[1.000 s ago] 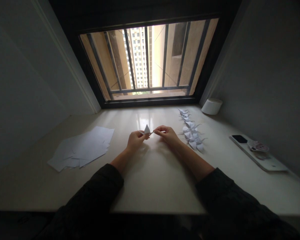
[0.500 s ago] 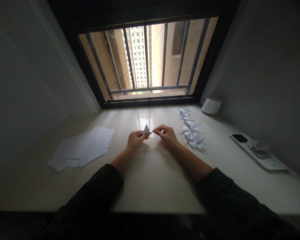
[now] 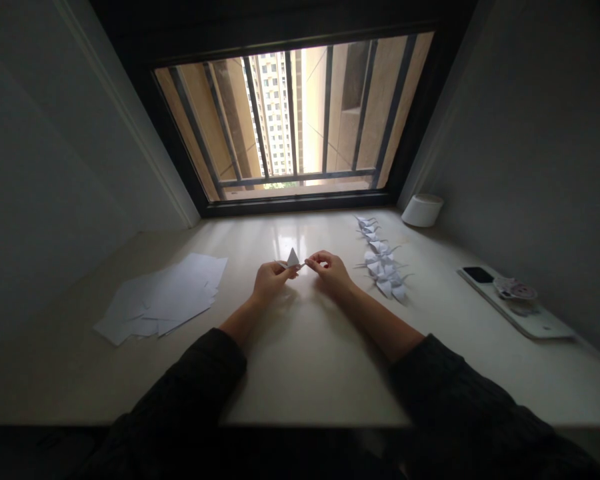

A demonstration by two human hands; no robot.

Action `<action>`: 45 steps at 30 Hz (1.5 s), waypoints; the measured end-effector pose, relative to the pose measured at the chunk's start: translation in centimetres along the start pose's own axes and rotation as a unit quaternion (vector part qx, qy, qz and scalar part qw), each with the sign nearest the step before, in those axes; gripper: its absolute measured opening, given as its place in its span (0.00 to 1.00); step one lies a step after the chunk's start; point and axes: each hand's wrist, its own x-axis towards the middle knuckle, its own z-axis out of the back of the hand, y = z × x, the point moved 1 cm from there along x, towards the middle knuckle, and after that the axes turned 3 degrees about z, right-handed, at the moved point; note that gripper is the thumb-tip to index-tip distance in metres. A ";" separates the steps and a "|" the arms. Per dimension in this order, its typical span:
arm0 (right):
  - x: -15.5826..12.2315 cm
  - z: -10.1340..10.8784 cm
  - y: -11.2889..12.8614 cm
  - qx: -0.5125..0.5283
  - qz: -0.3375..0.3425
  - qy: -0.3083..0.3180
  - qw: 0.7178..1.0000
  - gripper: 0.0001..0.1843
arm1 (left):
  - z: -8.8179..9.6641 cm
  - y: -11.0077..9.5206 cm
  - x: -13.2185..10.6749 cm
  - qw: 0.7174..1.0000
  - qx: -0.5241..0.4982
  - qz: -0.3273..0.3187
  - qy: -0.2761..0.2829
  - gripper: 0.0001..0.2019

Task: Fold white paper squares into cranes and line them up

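Observation:
My left hand [image 3: 271, 281] holds a small folded white paper piece [image 3: 293, 259], whose triangular point stands up above the fingers. My right hand [image 3: 329, 271] pinches a thin tip of that paper [image 3: 302, 265] between finger and thumb. The two hands are close together above the middle of the pale desk [image 3: 300, 373]. Part of the folded paper is hidden by my fingers. To the left of my left hand lies a loose pile of white paper sheets [image 3: 160, 297]. To the right of my right hand stands a line of several folded paper cranes [image 3: 380, 263].
A white cylindrical object [image 3: 423, 211] stands in the desk's far right corner. A black-screened phone [image 3: 478, 275] and a round patterned item [image 3: 515, 289] rest on a white flat slab [image 3: 517, 313] at the right. A barred window [image 3: 290, 120] and walls close off the far side and both ends.
My right hand has moved slightly toward my left hand. The view has drifted a little, and the paper stays held in both hands.

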 end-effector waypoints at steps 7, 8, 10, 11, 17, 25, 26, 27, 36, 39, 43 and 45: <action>0.2 0.9 -0.4 0.084 -0.105 -0.010 0.991 0.25 | 0.2 0.1 0.1 1.000 -0.001 -0.004 -0.007 0.17; 0.2 1.0 -0.4 0.081 -0.094 -0.010 0.992 0.24 | 0.3 0.1 0.1 1.000 0.000 -0.004 -0.008 0.17; 0.4 1.0 -0.4 0.068 -0.056 -0.002 0.996 0.22 | 0.2 -0.1 0.0 1.000 0.004 -0.005 -0.007 0.17; 0.4 0.9 -0.5 0.059 -0.037 0.004 0.998 0.21 | 0.2 -0.2 0.0 1.000 0.006 -0.007 -0.005 0.17; 0.2 0.4 -0.2 -0.014 0.017 0.021 1.000 0.18 | 0.0 -0.3 -0.1 1.000 -0.004 0.001 0.005 0.16; -0.4 0.1 0.9 -0.093 0.081 -0.036 0.992 0.13 | -0.3 -0.7 -0.4 1.000 -0.014 -0.008 0.011 0.17; -0.4 0.1 1.0 -0.091 0.079 -0.042 0.992 0.13 | -0.2 -0.7 -0.4 1.000 -0.008 -0.009 0.009 0.17; -0.4 0.1 1.0 -0.086 0.077 -0.045 0.992 0.13 | -0.2 -0.7 -0.4 1.000 0.000 -0.009 0.008 0.17; -0.3 -0.1 0.7 0.064 0.000 0.001 0.998 0.16 | -0.1 -0.5 -0.2 0.999 -0.033 -0.017 0.015 0.17; -0.2 -0.1 0.5 0.081 -0.008 0.011 0.997 0.18 | -0.2 -0.5 -0.2 0.999 -0.044 -0.018 0.021 0.17; -0.1 0.0 0.5 0.067 -0.004 0.010 0.998 0.16 | -0.2 -0.4 -0.1 0.999 -0.026 -0.018 0.033 0.16; -0.1 0.1 0.6 0.061 -0.006 0.008 0.998 0.15 | -0.1 -0.2 -0.1 0.999 -0.017 -0.024 0.035 0.16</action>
